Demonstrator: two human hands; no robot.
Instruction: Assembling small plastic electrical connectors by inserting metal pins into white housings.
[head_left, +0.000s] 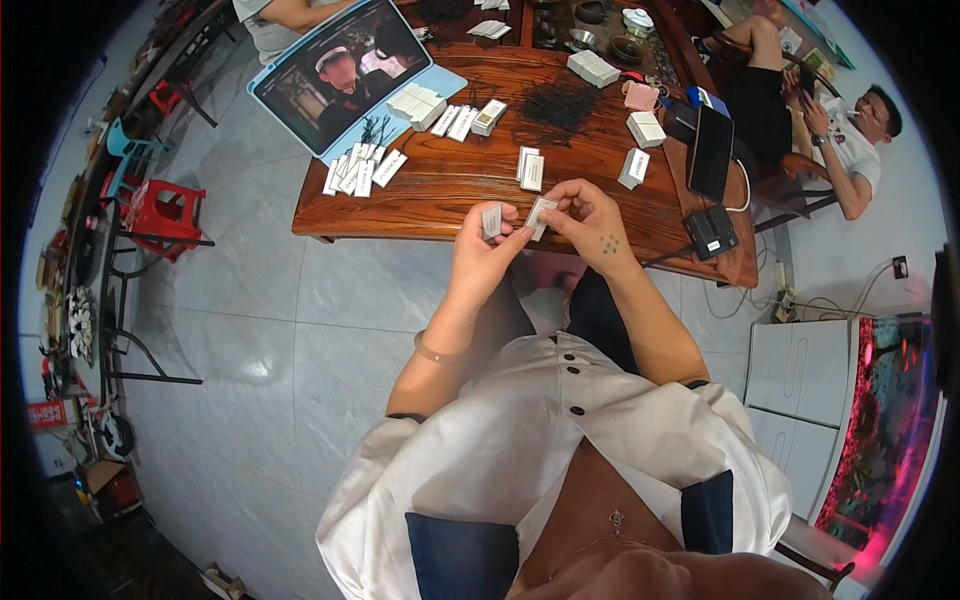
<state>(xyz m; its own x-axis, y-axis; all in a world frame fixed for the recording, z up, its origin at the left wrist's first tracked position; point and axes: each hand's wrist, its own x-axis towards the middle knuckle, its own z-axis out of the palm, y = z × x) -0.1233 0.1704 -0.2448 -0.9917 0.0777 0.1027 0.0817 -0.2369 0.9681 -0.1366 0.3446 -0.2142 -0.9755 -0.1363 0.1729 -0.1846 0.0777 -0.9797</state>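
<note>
My left hand (482,258) is closed, with a small white printed tag (491,222) upright in its fingers; I cannot tell if it is one tag or a thin stack. A second pale tag (541,212) is pinched in my right hand (592,228), and my left thumb reaches toward its lower end. Both hands are just over the near edge of the wooden table (430,210). Right beyond them lie a few white tags (531,168). A heap of thin black strings (560,105) is spread farther back, with a fanned pile of tags (360,170) on the left.
A tablet (345,75) playing a video leans at the table's left. Tag stacks stand before it (416,106) and at right (646,129). A phone (711,150) stands near a black box (709,232) with cables. A seated person (850,150) is at right; red stools (165,220) stand left.
</note>
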